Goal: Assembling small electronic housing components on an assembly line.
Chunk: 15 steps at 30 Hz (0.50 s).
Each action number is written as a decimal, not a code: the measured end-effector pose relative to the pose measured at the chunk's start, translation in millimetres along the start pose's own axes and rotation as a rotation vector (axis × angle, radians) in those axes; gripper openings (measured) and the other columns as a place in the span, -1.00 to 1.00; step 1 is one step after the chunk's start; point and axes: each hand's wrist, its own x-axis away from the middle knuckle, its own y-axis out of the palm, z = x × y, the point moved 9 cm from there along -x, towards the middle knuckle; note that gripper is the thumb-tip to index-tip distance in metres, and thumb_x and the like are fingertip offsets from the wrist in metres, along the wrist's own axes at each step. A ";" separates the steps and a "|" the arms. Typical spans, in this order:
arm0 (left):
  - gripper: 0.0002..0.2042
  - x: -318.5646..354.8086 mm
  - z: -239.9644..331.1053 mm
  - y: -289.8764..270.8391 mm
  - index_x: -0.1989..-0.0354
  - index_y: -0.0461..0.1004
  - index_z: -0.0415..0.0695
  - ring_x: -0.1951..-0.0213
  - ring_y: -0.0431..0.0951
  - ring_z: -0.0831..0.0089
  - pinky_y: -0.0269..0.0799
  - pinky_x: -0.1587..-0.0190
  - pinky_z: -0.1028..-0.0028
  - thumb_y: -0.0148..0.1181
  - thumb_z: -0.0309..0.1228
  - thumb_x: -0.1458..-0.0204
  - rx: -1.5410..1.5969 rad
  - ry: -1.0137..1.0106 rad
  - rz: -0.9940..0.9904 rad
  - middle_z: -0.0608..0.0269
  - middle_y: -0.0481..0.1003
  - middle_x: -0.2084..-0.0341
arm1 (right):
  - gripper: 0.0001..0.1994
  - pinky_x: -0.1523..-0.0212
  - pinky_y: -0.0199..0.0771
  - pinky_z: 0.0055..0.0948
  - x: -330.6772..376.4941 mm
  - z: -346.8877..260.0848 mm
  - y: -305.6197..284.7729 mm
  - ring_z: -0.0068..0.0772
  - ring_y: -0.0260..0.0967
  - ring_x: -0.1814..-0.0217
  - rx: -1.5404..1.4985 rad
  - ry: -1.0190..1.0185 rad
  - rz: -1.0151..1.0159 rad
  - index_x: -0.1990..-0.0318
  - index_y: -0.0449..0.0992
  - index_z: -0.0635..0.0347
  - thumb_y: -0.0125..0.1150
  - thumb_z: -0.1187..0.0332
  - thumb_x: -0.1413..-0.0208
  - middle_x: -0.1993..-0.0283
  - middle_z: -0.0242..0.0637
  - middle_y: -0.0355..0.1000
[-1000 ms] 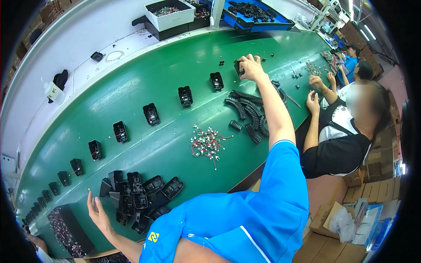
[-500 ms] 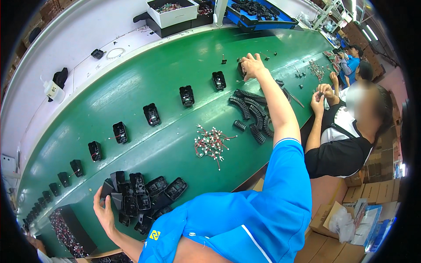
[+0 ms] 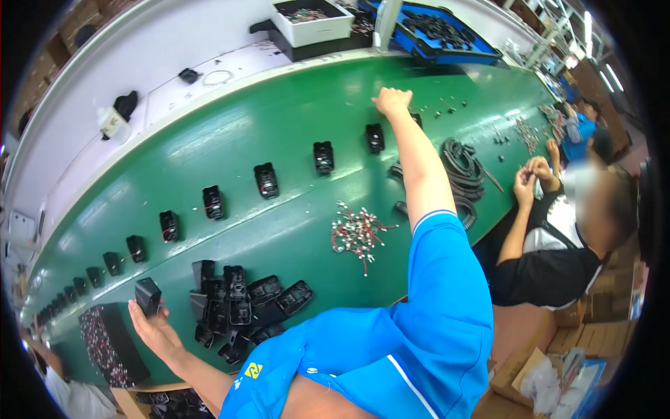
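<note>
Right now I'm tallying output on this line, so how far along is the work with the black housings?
Done: a row of black housings sits spaced along the green belt. In hand: the left hand holds one black housing, and the right hand reaches out over the far end of the row. Left: a pile of housings and a bunch of red-and-white wires.
</note>
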 end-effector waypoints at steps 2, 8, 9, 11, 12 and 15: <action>-0.63 5.2 11.0 19.5 -0.19 0.25 -0.36 0.15 0.46 0.36 0.47 0.23 0.49 -0.04 -0.38 -0.30 0.431 0.014 -0.077 -0.06 0.38 -0.10 | -0.73 0.05 0.25 -0.21 -8.5 0.3 15.6 -0.21 0.58 0.11 0.006 0.037 -0.023 0.10 0.64 -0.01 0.06 0.17 -0.19 0.14 -0.27 0.63; -0.44 38.5 -9.3 122.7 -0.35 -0.05 -0.33 0.11 0.43 0.30 0.44 0.23 0.51 -0.03 -0.58 -0.20 0.951 -0.383 -0.198 -0.21 0.18 -0.26 | -0.78 0.12 0.48 -0.27 7.2 -4.4 -5.7 -0.13 0.58 0.18 -0.248 0.061 0.081 0.25 0.60 0.15 0.13 0.23 -0.11 0.20 -0.26 0.62; -0.47 45.3 -14.9 136.5 -0.33 0.00 -0.34 0.18 0.42 0.32 0.43 0.25 0.53 -0.03 -0.57 -0.20 0.972 -0.444 -0.259 -0.20 0.25 -0.19 | -0.78 0.12 0.48 -0.27 22.1 -18.7 -27.1 -0.13 0.58 0.18 -0.244 0.024 0.071 0.25 0.60 0.15 0.13 0.23 -0.11 0.20 -0.26 0.62; -0.52 51.9 -31.7 157.7 -0.30 0.07 -0.34 0.25 0.41 0.35 0.40 0.31 0.53 -0.05 -0.54 -0.22 0.912 -0.524 -0.352 -0.15 0.35 -0.08 | -0.77 0.10 0.49 -0.32 58.9 -31.1 -57.7 -0.22 0.57 0.22 -0.660 -0.043 0.032 0.21 0.59 0.17 0.30 0.24 -0.03 0.20 -0.22 0.62; -0.53 56.2 -33.7 173.8 -0.31 0.08 -0.31 0.28 0.41 0.36 0.39 0.35 0.54 -0.06 -0.51 -0.23 0.830 -0.527 -0.369 -0.14 0.38 -0.04 | -0.77 0.10 0.48 -0.39 71.7 -33.2 -63.8 -0.32 0.53 0.22 -0.960 -0.139 0.092 0.21 0.57 0.20 0.33 0.29 -0.03 0.19 -0.21 0.61; -0.51 71.9 -29.1 217.0 -0.36 0.08 -0.22 0.33 0.41 0.37 0.38 0.40 0.52 -0.07 -0.45 -0.26 0.807 -0.563 -0.440 -0.12 0.43 0.03 | -0.82 0.09 0.46 -0.50 159.2 -71.7 -116.4 -0.45 0.48 0.20 -1.532 -0.397 0.127 0.20 0.56 0.23 0.35 0.38 -0.05 0.16 -0.20 0.59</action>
